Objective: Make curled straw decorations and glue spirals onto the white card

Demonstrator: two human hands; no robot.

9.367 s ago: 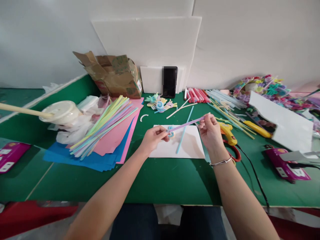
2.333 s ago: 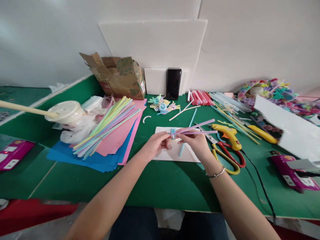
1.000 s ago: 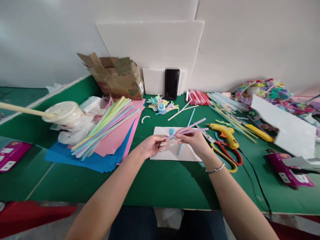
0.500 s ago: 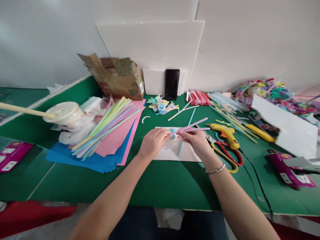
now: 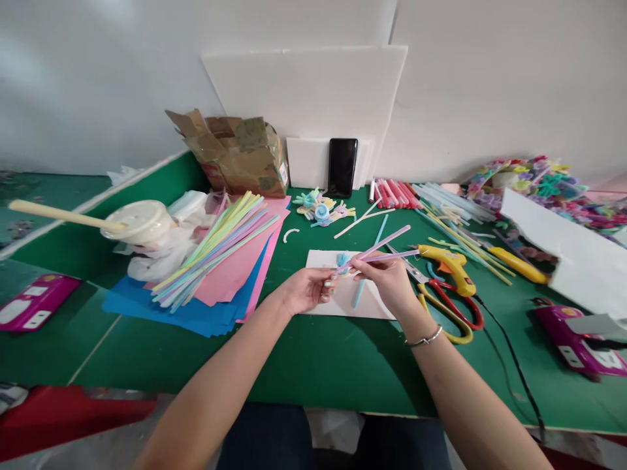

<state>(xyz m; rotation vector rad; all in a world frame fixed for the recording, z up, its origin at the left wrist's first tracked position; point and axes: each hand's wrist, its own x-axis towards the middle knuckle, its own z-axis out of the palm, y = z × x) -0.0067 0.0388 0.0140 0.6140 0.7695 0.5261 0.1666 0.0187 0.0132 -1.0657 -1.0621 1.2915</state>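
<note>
My left hand (image 5: 306, 289) is closed, thumb and fingers pinching the left end of a lilac pipe cleaner (image 5: 389, 239). My right hand (image 5: 388, 277) grips the same lilac stem farther along, and two lilac lengths stick out past its fingers to the right. Both hands are above a white sheet (image 5: 323, 308). Partly hidden behind them is a small blue curled pipe cleaner piece (image 5: 342, 260). A straight light-blue pipe cleaner (image 5: 359, 295) crosses the sheet. Scissors with red and yellow handles (image 5: 443, 310) and a yellow glue gun (image 5: 453, 266) lie right of my right hand.
Loose pipe cleaners (image 5: 210, 251) are heaped on pink and blue sheets at left, near a lidded white cup (image 5: 140, 219). A cardboard box (image 5: 245, 160) and a phone (image 5: 342, 168) stand behind. Finished-looking pipe cleaner shapes (image 5: 322, 210) lie centrally. The glue gun's cord (image 5: 509, 359) runs forward.
My left hand has drawn slightly lower and turned, so its fingertips now show. More of the blue curled piece is visible. The view has shifted a little.
</note>
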